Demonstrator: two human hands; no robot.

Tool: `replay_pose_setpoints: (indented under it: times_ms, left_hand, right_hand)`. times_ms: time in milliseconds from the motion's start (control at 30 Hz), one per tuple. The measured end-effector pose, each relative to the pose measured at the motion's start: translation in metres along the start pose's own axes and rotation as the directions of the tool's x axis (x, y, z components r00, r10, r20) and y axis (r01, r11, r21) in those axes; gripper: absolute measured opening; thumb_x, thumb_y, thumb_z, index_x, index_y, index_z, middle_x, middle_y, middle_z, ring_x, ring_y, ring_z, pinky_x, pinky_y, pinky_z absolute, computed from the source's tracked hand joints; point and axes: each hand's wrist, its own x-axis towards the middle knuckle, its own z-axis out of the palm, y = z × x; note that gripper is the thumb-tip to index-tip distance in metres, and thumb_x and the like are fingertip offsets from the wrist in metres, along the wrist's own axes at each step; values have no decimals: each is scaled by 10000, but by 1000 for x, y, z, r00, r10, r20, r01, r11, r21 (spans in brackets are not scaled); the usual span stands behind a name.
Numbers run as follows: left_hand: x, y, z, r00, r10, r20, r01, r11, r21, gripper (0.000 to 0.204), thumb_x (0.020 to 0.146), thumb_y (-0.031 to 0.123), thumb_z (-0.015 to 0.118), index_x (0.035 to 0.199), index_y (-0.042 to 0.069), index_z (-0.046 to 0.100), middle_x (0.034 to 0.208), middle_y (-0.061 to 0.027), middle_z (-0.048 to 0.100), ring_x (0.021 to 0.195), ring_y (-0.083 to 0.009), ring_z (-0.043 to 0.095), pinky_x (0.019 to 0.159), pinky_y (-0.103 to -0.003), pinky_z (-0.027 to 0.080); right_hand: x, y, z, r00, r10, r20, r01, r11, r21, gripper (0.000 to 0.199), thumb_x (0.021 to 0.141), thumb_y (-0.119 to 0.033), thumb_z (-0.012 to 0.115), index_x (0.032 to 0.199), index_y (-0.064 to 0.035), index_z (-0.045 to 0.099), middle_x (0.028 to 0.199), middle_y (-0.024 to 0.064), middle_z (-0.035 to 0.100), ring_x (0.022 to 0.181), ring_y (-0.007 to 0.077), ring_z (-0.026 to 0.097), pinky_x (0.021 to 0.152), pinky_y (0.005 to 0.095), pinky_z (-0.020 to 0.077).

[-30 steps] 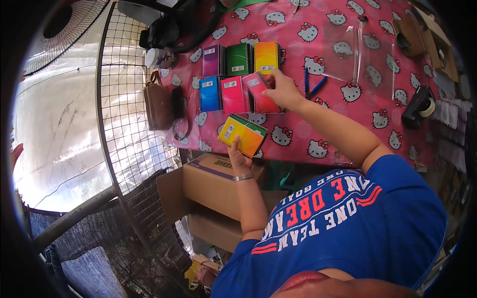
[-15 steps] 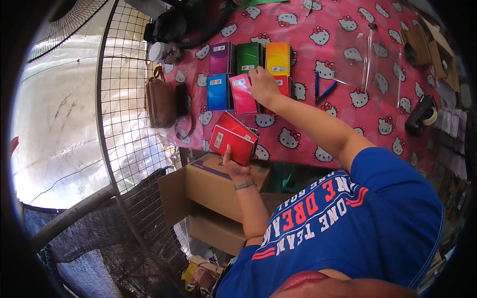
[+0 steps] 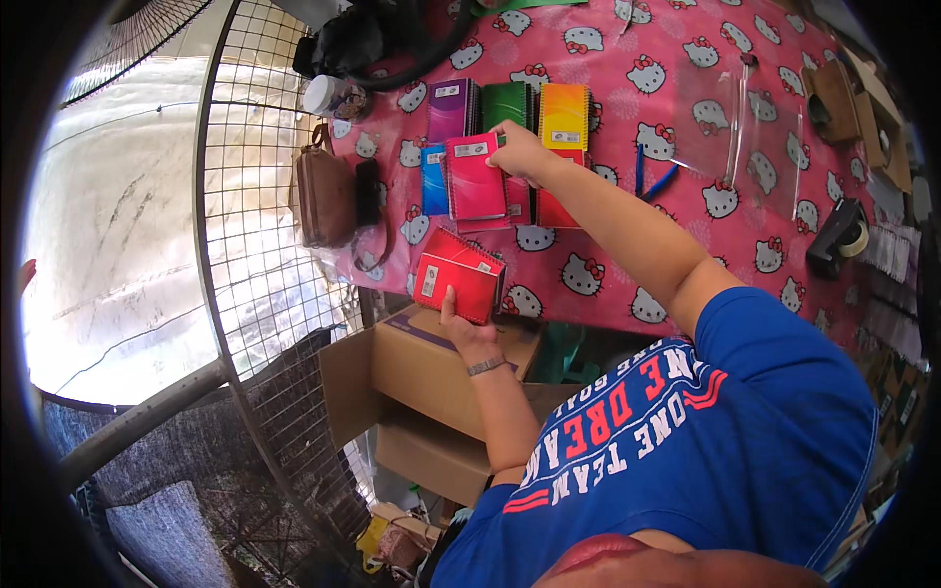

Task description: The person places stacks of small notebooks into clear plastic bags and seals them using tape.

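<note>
My left hand (image 3: 472,338) grips a few red spiral notebooks (image 3: 453,286), fanned a little, just off the table's near edge, with the thumb on the top cover. Over the table, my right hand (image 3: 520,155) pinches a pink spiral notebook (image 3: 477,186) by its upper right corner. That notebook partly covers a blue notebook (image 3: 432,181) and other pink ones beneath. Behind stand stacks of purple (image 3: 447,116), green (image 3: 504,110) and yellow notebooks (image 3: 564,110). Red notebooks (image 3: 561,208) lie to the right, partly hidden by my right hand and forearm.
A pink patterned cloth covers the table (image 3: 578,274). Blue-handled pliers (image 3: 657,181), a clear plastic sheet (image 3: 730,137) and a tape dispenser (image 3: 838,240) lie rightward. On the left are a brown bag (image 3: 325,196) and a jar (image 3: 335,98). An open cardboard box (image 3: 431,367) sits below.
My right hand has lifted the pink notebook and turned it more upright, now over part of the blue one. The left hand still holds the red notebooks. The whole view shifted slightly.
</note>
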Motion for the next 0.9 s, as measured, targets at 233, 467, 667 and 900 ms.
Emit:
replay_pose_setpoints:
  times_ms: [233,467,667,900]
  left_hand:
    - [11,2,-13,1000,-3,-23,3,1000,-12,473,868,217,574,1277,20,443,1209,-147,572,1049,-301,596,879,-437,513]
    - [-9,12,3,992,10,126,1,996,-89,557,837,288,625,1303,50,433,1246,-122,546,1116,-305,547,934,-470,470]
    - [-1,3,-14,947,-17,320,104,961,-257,631,785,313,672,1312,65,431,1265,-123,535,1167,-334,500,986,-536,408]
    - [-21,26,-25,972,77,221,-21,968,-249,643,770,279,661,1317,47,416,1241,-125,542,1128,-317,530,964,-523,432]
  right_hand:
    - [9,29,19,988,-153,24,150,982,111,438,721,-31,686,1133,-42,538,991,136,630,896,208,624,775,311,498]
    - [-42,-60,28,750,-402,525,476,879,-7,569,733,-196,743,1224,-42,502,1003,158,618,960,254,603,820,344,483]
    - [4,-8,68,958,-282,-55,220,841,-495,761,704,-352,772,1281,3,425,1060,194,601,1018,334,585,846,404,482]
    - [-14,-1,47,986,-167,-22,149,921,-359,650,761,-109,585,1352,-73,315,934,260,620,879,417,614,788,510,473]
